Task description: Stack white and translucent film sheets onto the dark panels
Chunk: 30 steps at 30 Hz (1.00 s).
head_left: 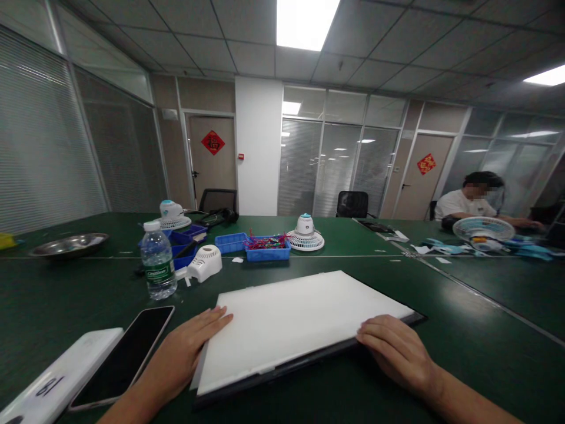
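A white board point(300, 321) with a dark underside lies flat on the green table point(463, 330) in front of me. My left hand point(185, 353) rests at the board's left edge, fingers stretched along it. My right hand point(395, 350) lies on the board's near right edge with its fingers curled over the rim. A black phone point(126, 356) lies face up just left of my left hand, beside a white box point(57, 380) marked with a number.
A water bottle point(158, 259), a white fan part point(203, 262), blue trays point(265, 246) holding coloured bits, and small fans point(304, 234) stand further back. A metal bowl point(68, 244) sits far left. Another person point(474, 200) works at the far right behind a fan point(483, 228).
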{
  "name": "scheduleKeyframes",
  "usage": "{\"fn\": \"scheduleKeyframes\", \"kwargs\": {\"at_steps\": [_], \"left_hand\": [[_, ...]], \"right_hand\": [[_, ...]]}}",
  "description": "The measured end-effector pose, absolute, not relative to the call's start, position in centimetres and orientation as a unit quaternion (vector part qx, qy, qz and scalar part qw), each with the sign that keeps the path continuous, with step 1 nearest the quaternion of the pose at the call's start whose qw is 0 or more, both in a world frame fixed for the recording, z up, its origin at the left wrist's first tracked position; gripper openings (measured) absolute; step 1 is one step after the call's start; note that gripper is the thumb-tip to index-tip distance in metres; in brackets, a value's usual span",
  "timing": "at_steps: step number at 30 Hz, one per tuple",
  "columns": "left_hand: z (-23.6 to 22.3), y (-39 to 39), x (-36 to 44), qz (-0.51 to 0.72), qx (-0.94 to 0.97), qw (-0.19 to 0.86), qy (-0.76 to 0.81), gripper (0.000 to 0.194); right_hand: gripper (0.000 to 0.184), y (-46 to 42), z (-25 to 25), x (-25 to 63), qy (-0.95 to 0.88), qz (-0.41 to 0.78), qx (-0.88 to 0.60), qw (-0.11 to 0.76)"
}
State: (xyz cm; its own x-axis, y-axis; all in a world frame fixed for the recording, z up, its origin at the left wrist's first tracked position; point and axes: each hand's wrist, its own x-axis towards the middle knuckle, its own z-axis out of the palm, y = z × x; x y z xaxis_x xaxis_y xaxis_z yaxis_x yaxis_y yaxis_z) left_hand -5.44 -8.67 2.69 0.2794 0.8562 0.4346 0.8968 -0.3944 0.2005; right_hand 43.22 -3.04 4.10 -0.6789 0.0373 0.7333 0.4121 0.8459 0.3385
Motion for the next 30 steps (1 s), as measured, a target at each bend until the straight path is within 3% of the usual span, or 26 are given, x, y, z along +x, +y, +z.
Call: {"fn": "scheduleKeyframes", "kwargs": {"at_steps": [9, 14, 20, 27, 30], "left_hand": [[2.9, -8.8, -5.0, -0.223, -0.815, 0.071, -0.529, 0.045], [2.9, -8.9, -4.4, -0.216, -0.813, 0.072, -0.536, 0.051], [3.3, -9.3, -3.6, -0.243, -0.740, 0.036, -0.626, 0.079], [3.4, -9.5, -3.6, -0.216, -0.700, -0.006, -0.681, 0.078], [3.5, -9.6, -3.6, -0.203, -0.693, -0.018, -0.691, 0.077]], "right_hand": [[0.027, -3.3, 4.5, 42.8, -0.900, -0.227, -0.111, 0.354], [0.020, -3.6, 5.1, 42.7, -0.876, -0.259, -0.135, 0.384], [0.023, -6.3, 10.5, 42.4, -0.849, -0.299, -0.241, 0.363], [0.031, -8.4, 16.7, 47.2, -0.825, -0.353, -0.326, 0.298], [0.034, -8.1, 18.0, 51.0, -0.785, -0.354, -0.455, 0.227]]}}
